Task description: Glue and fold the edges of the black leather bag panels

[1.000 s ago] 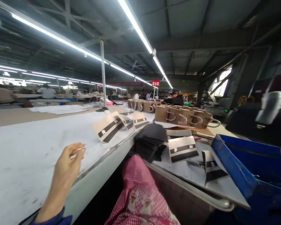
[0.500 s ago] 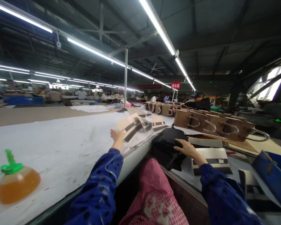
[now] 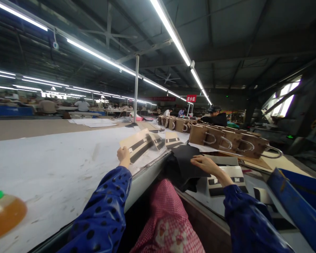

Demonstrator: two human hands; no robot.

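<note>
On the white-covered table, my left hand [image 3: 124, 156] is closed on the near left edge of a cream panel [image 3: 137, 140] with black strips across it. The panel's far side overlaps a smaller cream panel [image 3: 157, 141], and another cream panel [image 3: 173, 140] lies beyond. To the right, my right hand [image 3: 204, 164] pinches the edge of a thin black sheet [image 3: 185, 160]. This sheet lies over a stack of black pieces [image 3: 173, 172] in front of my knees. Beneath my right wrist sits a cream panel with black strips [image 3: 233, 174].
At left stands a bottle of amber liquid [image 3: 5, 216] with a green top. Brown bags with looped handles [image 3: 221, 140] form a row at the back right. A blue bin [image 3: 292, 196] is at far right. A metal post [image 3: 136, 88] rises behind the table. People sit farther off.
My right hand has gone from spread fingers over the black stack to pinching its top sheet, which has shifted. My left fingers have closed on the cream panel. The view has turned slightly right.
</note>
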